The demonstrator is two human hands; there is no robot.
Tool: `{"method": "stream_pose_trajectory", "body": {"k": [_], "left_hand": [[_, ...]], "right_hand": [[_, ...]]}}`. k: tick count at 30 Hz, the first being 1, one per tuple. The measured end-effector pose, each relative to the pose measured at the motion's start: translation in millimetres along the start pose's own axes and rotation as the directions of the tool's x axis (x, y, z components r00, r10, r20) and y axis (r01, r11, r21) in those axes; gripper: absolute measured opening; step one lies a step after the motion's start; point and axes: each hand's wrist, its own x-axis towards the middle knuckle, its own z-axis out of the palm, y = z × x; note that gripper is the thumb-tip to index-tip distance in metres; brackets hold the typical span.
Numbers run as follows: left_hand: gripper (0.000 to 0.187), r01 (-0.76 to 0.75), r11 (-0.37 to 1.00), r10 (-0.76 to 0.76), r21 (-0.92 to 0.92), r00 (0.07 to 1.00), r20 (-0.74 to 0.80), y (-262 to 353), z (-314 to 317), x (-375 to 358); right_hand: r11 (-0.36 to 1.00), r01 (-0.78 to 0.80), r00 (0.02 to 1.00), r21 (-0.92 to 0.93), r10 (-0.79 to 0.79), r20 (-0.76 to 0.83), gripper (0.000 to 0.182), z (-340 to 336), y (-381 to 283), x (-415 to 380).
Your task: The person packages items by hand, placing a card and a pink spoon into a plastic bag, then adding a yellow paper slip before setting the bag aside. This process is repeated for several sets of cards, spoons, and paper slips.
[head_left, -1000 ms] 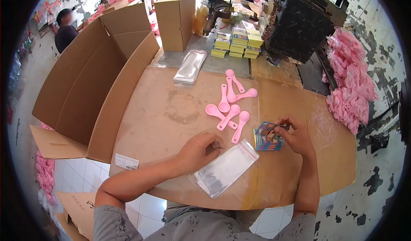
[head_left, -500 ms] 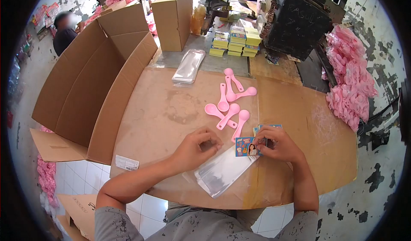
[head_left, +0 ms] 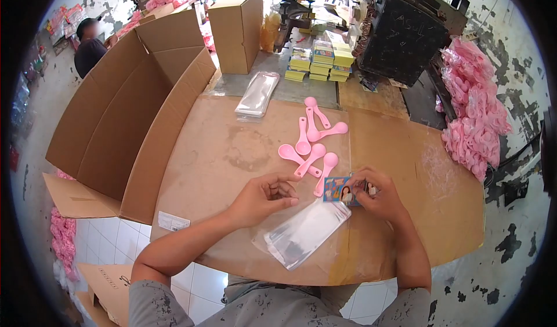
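My right hand (head_left: pixel 374 193) has its fingers closed on a small blue printed card (head_left: pixel 336 190), near the table's front edge. More card edges show under that hand. My left hand (head_left: pixel 270 196) hovers left of the card, fingers apart and curved, holding nothing. Between and below the hands lie clear plastic bags (head_left: pixel 307 234), their upper end just under the card. Beyond the hands, several pink plastic spoons (head_left: pixel 303 147) are spread in a loose group. A second stack of clear bags (head_left: pixel 257 95) rests farther back on the cardboard-covered table (head_left: pixel 220 153).
A large open cardboard box (head_left: pixel 116 112) stands at the left. Behind are a tall carton (head_left: pixel 235 34), stacks of cards (head_left: pixel 322 57) and a black machine box (head_left: pixel 400 37). Pink bagged items (head_left: pixel 473 106) hang at the right. A person (head_left: pixel 90 45) is at the far left.
My right hand has moved the card slightly up and right, away from over the bags. My left hand's fingers have spread wider. The view has shifted slightly.
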Motion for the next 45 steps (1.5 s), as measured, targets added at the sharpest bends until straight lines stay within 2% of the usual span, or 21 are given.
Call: {"method": "stream_pose_trajectory", "body": {"k": [3, 6, 7, 9, 12, 15, 18, 21, 24, 27, 29, 31, 34, 37, 40, 42, 45], "left_hand": [[0.031, 0.045, 0.999, -0.043, -0.025, 0.997, 0.071, 10, -2, 1], [0.024, 0.046, 0.998, -0.044, -0.034, 0.997, 0.069, 8, 3, 1], [0.022, 0.045, 0.998, -0.043, -0.038, 0.998, 0.056, 5, 6, 0], [0.023, 0.071, 0.997, -0.070, -0.040, 0.997, 0.039, 2, 9, -1], [0.031, 0.026, 0.998, -0.026, -0.049, 1.000, 0.015, 2, 12, -3], [0.039, -0.016, 1.000, 0.016, 0.006, 1.000, -0.003, 9, 15, -4], [0.042, -0.032, 0.999, 0.033, 0.016, 0.999, -0.029, 8, 16, -5], [0.047, -0.035, 0.999, 0.036, 0.020, 0.998, -0.043, 8, 18, -7], [0.050, -0.035, 0.999, 0.038, 0.039, 0.997, -0.069, 8, 20, -9], [0.052, -0.013, 0.999, 0.017, 0.047, 0.996, -0.093, 6, 20, -7], [0.053, 0.010, 0.997, -0.001, 0.083, 0.994, -0.111, 5, 20, -9], [0.054, 0.033, 0.987, -0.013, 0.160, 0.992, -0.126, 6, 20, -9], [0.055, 0.081, 0.982, -0.060, 0.171, 0.991, -0.123, 12, 23, -8], [0.053, 0.033, 0.988, -0.013, 0.151, 0.991, -0.133, -1, 20, -2], [0.049, 0.017, 0.990, 0.009, 0.142, 0.984, -0.178, -4, 23, -6], [0.049, 0.017, 0.987, 0.017, 0.160, 0.977, -0.214, -7, 26, -6], [0.050, 0.007, 0.984, 0.038, 0.177, 0.968, -0.247, -11, 23, -7]], "right_hand": [[0.997, -0.017, 0.996, -0.071, 0.010, -0.094, 0.023, 6, -3, 0], [0.997, 0.074, 0.994, -0.009, -0.075, -0.085, 0.025, 16, -5, 0], [0.988, 0.013, 0.992, 0.153, 0.007, -0.128, 0.025, 22, -11, -1], [0.881, -0.087, 0.968, 0.464, 0.185, -0.171, 0.025, 31, -26, -2], [0.900, -0.137, 0.982, 0.414, 0.177, -0.061, 0.025, 26, -24, -5], [0.955, -0.044, 0.998, 0.295, 0.055, -0.031, 0.026, 29, -19, -5], [0.926, -0.025, 0.997, 0.376, 0.050, -0.058, 0.029, 35, -15, -4], [0.918, 0.004, 0.987, 0.397, 0.061, -0.149, 0.031, 36, -23, -2], [0.964, 0.005, 0.976, 0.267, 0.054, -0.213, 0.033, 34, -17, -4], [0.934, -0.138, 0.978, 0.328, 0.181, -0.103, 0.034, 28, -17, -4], [0.934, -0.082, 0.986, 0.348, 0.126, -0.106, 0.036, 44, 16, -8], [0.964, -0.059, 0.988, 0.261, 0.094, -0.123, 0.036, 39, -3, -6], [0.964, -0.001, 0.996, 0.268, 0.026, -0.088, 0.036, 40, -5, -4], [0.958, -0.080, 0.997, 0.276, 0.081, 0.006, 0.038, 39, -5, -7], [0.970, 0.099, 0.991, 0.221, -0.076, -0.109, 0.037, 49, 14, -5], [0.956, 0.192, 0.968, 0.220, -0.147, -0.203, 0.038, 54, 15, -5], [0.885, 0.136, 0.982, 0.445, -0.063, -0.176, 0.039, 63, 23, -6]]}}
